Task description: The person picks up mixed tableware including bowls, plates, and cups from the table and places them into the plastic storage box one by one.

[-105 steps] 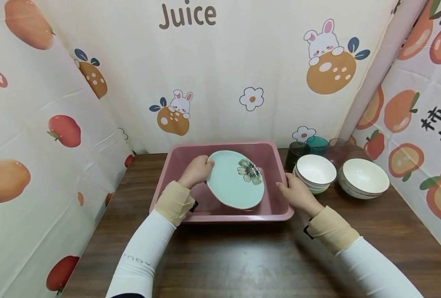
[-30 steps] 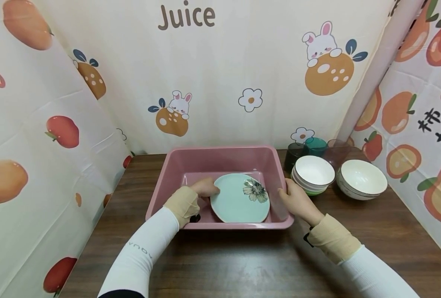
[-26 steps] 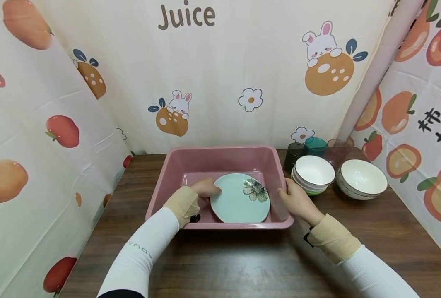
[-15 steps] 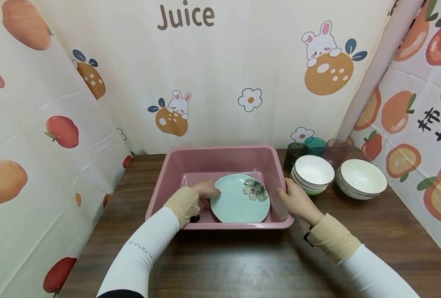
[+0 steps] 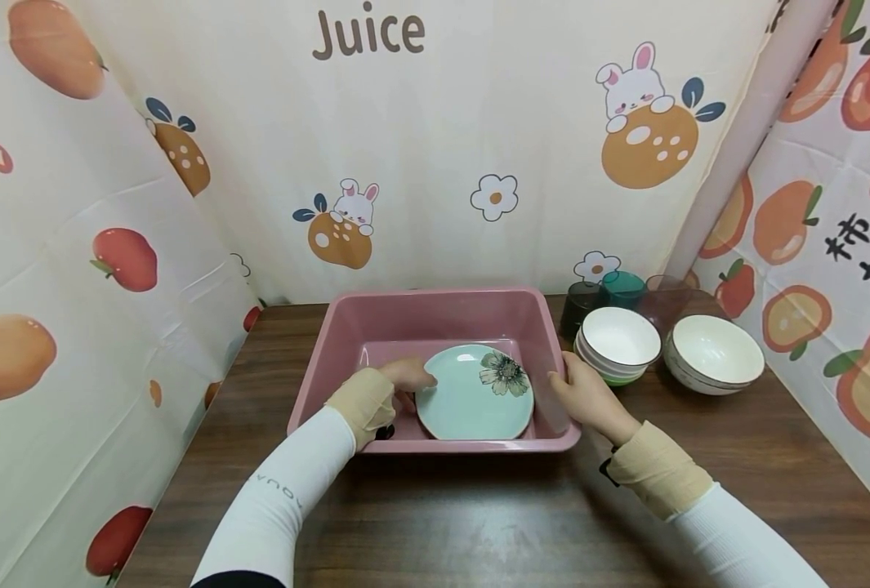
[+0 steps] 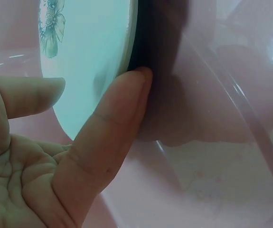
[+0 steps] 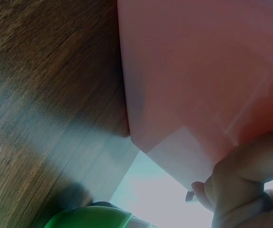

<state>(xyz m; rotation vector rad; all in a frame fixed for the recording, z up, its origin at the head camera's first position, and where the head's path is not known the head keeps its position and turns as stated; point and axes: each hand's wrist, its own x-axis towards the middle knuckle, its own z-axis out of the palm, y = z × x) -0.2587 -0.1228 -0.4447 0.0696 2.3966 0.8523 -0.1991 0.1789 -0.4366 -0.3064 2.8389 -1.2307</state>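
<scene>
A pale mint plate (image 5: 471, 396) with a dark flower print lies inside a pink plastic basin (image 5: 435, 447), near its front right part. At the plate's left edge is my left hand (image 5: 408, 377), thumb and fingers spread apart. In the left wrist view one fingertip (image 6: 136, 78) is right at the plate's rim, while the thumb (image 6: 36, 92) overlaps the plate's face. My right hand (image 5: 589, 396) grips the basin's right rim, the thumb on the inner side. Its curled fingers (image 7: 250, 166) show beside the basin's outer wall in the right wrist view.
Just right of the basin stands a stack of white bowls (image 5: 621, 336) with a green one at the bottom. Larger bowls (image 5: 714, 351) are beside it. Behind them are dark (image 5: 580, 306), teal (image 5: 622, 290) and clear purplish (image 5: 664, 298) cups. Everything rests on a brown wooden table (image 5: 464, 523).
The plate, held tilted above the basin earlier, came down into it with the left hand. Just now the left fingers have spread and the plate has settled slightly. The right hand stays on the rim.
</scene>
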